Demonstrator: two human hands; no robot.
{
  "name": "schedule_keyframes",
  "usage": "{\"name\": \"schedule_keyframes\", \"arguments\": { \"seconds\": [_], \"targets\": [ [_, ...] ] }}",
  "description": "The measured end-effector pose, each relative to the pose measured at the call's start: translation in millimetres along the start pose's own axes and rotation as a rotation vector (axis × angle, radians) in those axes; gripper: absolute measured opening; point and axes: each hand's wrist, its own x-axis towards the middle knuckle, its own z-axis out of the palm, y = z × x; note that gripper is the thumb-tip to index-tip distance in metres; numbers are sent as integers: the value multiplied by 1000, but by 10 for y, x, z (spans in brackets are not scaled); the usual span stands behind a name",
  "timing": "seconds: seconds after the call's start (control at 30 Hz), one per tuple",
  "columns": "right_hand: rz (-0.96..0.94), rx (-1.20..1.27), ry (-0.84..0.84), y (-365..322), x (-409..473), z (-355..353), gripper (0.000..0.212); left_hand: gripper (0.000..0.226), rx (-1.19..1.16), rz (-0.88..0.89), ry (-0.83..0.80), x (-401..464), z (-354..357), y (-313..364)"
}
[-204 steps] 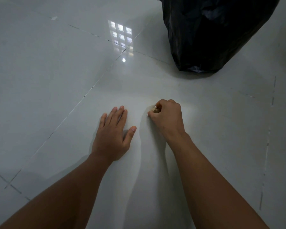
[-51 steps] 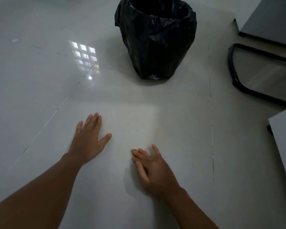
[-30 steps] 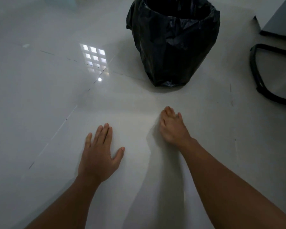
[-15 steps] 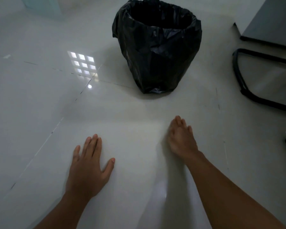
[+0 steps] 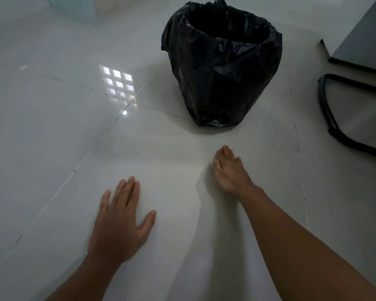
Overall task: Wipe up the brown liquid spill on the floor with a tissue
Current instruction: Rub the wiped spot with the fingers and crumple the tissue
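Left hand [image 5: 119, 222] flat, fingers spread, palm on floor [image 5: 52, 137]. Right hand [image 5: 228, 170] fingers together, pressing floor; tissue not visible.

Your floor [image 5: 52, 131] is pale grey-white glossy tile with thin dark grout lines crossing it, plus a bright white grid-shaped window reflection [image 5: 117, 83]. The bin liner [image 5: 221, 68] is solid shiny black, crinkled all over. Over on the right you've got a black tubular chair frame [image 5: 334, 127] and a flat dark grey panel [image 5: 365, 42].
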Motion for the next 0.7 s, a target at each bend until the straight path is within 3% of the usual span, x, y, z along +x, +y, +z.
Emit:
{"name": "schedule_keyframes", "arguments": {
  "seconds": [0.2, 0.4, 0.57, 0.7],
  "targets": [
    [-167, -43, -74, -374, 364, 3, 54, 79, -12, 10, 8, -1, -12, 1],
    [-460, -94, -24, -634, -71, 241, 47, 80, -2, -4, -10, -3, -24, 13],
    [-172, -144, 42, -40, 9, -17, 48, 80, 4, -2, -5, 5, -14, 1],
    [-133, -226, 36, -291, 493, -47, 47, 79, 5, -2, -2, 11, -18, -5]
  ]
}}
